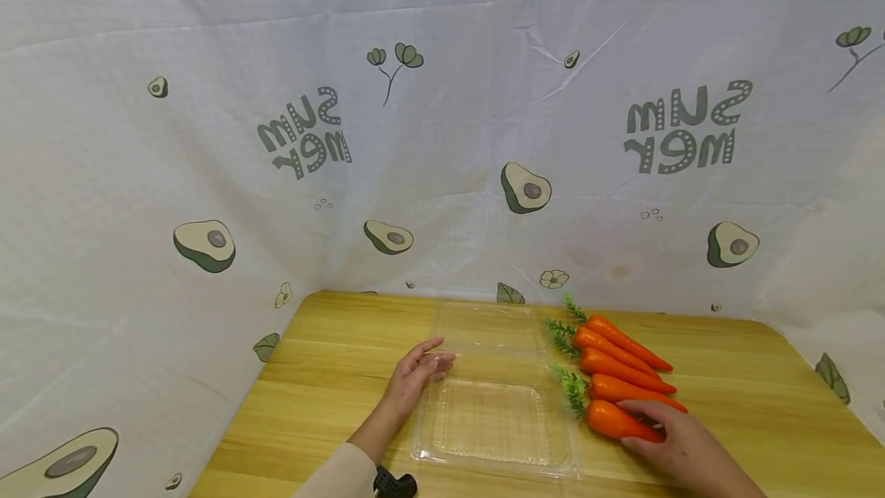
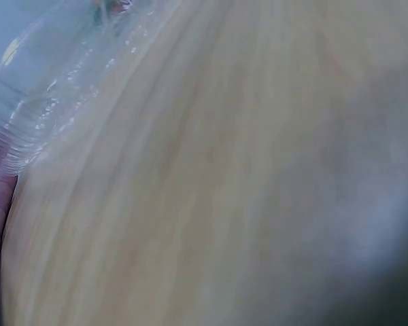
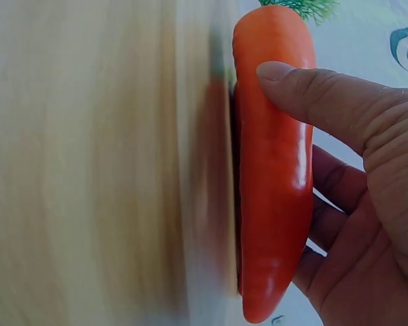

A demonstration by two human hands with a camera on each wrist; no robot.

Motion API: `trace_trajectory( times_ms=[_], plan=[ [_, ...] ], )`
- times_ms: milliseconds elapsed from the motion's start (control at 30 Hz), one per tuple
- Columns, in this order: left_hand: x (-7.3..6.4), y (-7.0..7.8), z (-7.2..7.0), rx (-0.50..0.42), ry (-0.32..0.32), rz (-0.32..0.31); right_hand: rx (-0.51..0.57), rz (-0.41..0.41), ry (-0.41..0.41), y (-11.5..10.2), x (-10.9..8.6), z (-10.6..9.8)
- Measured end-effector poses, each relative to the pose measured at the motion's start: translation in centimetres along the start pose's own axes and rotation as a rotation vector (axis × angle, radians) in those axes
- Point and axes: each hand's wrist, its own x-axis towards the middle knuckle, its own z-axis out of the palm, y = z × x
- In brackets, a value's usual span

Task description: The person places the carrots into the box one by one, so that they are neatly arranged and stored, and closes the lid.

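Note:
An orange carrot [image 1: 611, 419] with a leafy green top lies nearest in a row of several carrots [image 1: 608, 363]. My right hand [image 1: 681, 440] grips this nearest carrot from its right side. In the right wrist view, the thumb [image 3: 326, 95] lies across the carrot [image 3: 279, 170] and the other fingers are behind it. A clear plastic clamshell container [image 1: 498, 464] stands open on the table, left of the carrots, its lid [image 1: 487, 313] laid back. At the container's left side is my left hand [image 1: 413, 375], fingers loosely extended against the clear plastic [image 2: 41, 102].
The wooden table [image 1: 325, 375] backs onto a white cloth [image 1: 442, 144] printed with avocados. A small black object [image 1: 396, 484] is below the left sleeve at the front. Bare wood shows left of the left hand and right of the carrots.

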Motion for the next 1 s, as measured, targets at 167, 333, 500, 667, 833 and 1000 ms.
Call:
trace_trajectory(
  times_ms=[167, 333, 500, 667, 833, 1000],
  plan=[
    [-0.1, 0.0, 0.0, -0.004, -0.002, 0.003, -0.026, 0.008, 0.011, 0.6, -0.2, -0.5],
    [-0.1, 0.0, 0.0, -0.005, -0.002, 0.01, -0.039, 0.021, 0.012, 1.0, -0.3, -1.3],
    [-0.1, 0.0, 0.0, -0.012, 0.002, -0.003, -0.032, 0.017, 0.023, 0.7, -0.5, -1.9],
    [-0.1, 0.0, 0.0, -0.012, 0.004, 0.001, -0.043, -0.009, 0.051, -0.2, -0.7, -2.2],
    [-0.1, 0.0, 0.0, -0.013, 0.003, 0.002, -0.045, -0.036, 0.095, -1.6, -1.1, -2.3],
    [-0.1, 0.0, 0.1, -0.016, 0.005, 0.001, -0.066, -0.096, 0.145, -2.7, -1.4, -2.2]
  ],
)
